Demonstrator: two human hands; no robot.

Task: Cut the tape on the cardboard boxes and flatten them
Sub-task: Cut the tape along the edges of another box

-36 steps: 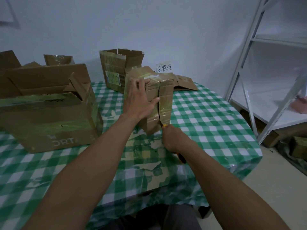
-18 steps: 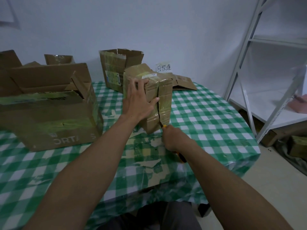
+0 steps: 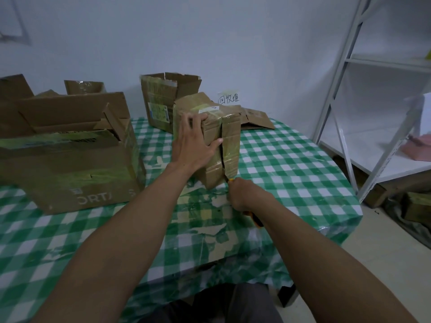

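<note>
At centre frame on the green-checked desk [image 3: 291, 159], a taped cardboard box [image 3: 231, 136] stands upright, the left hand [image 3: 193, 145] pressing its front with fingers [image 3: 186, 123] straight and spread, the right hand [image 3: 242, 194] clamped round a yellow-handled knife [image 3: 257, 220] at its lower seam.

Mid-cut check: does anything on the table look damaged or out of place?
Yes. The checked tablecloth is scuffed and torn in front of the small taped box, its green pattern peeled off in patches. The box stands on end, tipped, pressed by the left hand; the right hand grips the yellow knife at its lower seam.
</note>
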